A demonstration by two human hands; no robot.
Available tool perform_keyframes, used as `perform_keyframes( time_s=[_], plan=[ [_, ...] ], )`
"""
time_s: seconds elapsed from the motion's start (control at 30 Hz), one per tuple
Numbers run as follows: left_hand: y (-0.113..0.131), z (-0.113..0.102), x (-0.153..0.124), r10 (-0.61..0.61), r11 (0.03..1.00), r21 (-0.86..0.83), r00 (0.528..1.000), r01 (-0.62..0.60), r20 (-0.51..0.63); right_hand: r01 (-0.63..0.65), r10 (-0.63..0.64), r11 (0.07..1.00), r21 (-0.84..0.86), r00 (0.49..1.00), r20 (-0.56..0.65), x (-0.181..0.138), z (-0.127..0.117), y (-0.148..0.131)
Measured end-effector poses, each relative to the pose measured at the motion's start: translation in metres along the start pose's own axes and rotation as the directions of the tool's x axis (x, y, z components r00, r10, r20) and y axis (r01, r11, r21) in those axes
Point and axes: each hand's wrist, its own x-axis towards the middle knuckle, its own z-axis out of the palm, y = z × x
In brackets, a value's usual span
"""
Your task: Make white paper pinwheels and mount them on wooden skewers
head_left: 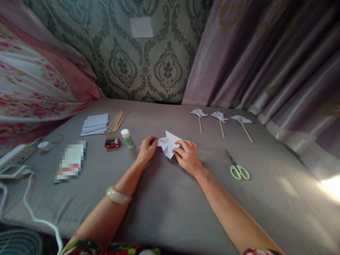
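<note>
A white paper pinwheel (168,144), its corners folded inward, is held between my two hands in the middle of the grey surface. My left hand (147,148) pinches its left corner with closed fingertips. On the opposite side, the fingers of my right hand (188,156) grip the right edge of the paper. Just left of my left hand stands a glue bottle (128,139) with a white cap. Beside the bottle lies an open red box (112,143) of small metal pieces, too small to name. No stick shows on the held pinwheel.
Three finished pinwheels (219,117) on sticks lie back right, with green-handled scissors (238,170) nearer me. Back left are a paper stack (95,124) and several wooden sticks (118,120). A blurred packet (71,161), a power strip (19,156) and white cable (34,216) occupy the left.
</note>
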Motion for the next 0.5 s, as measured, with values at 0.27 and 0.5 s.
perform_keyframes(
  time_s=[0.27, 0.5],
  plan=[
    [0.011, 0.001, -0.004, 0.018, 0.995, 0.096, 0.997, -0.025, 0.069, 0.048, -0.052, 0.998, 0.039, 0.994, 0.092, -0.001, 0.0, -0.004],
    [0.029, -0.002, -0.024, 0.234, 0.882, 0.405, 0.97, -0.242, 0.071, 0.029, -0.04, 0.998, 0.059, 0.979, 0.201, -0.003, -0.001, -0.004]
  ],
)
